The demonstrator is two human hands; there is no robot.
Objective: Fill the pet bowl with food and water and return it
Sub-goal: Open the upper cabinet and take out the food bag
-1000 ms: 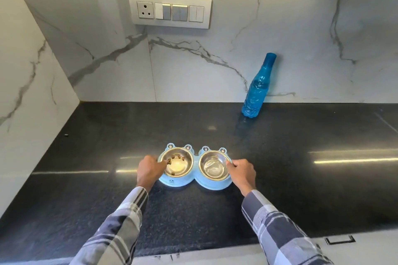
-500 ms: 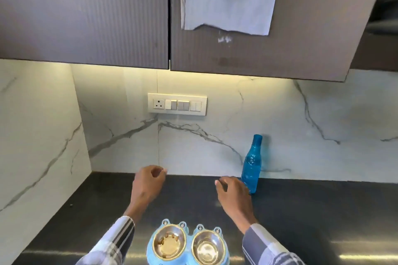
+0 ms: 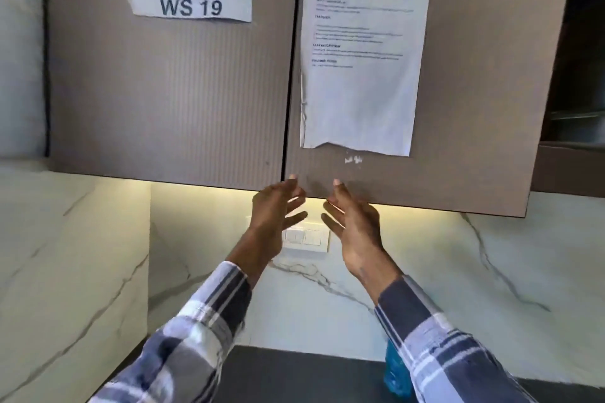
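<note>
Under the cabinet doors (image 3: 170, 91) both hands — left (image 3: 273, 209), right (image 3: 355, 222) — reach empty, fingers spread; bottle (image 3: 394, 373) mostly hidden.

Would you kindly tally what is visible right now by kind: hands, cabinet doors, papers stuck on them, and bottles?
Hands: 2, left hand and right hand
Cabinet doors: 2, left door and right door
Papers: 2, label and printed sheet
Bottles: 1, blue bottle
Total: 7
</note>
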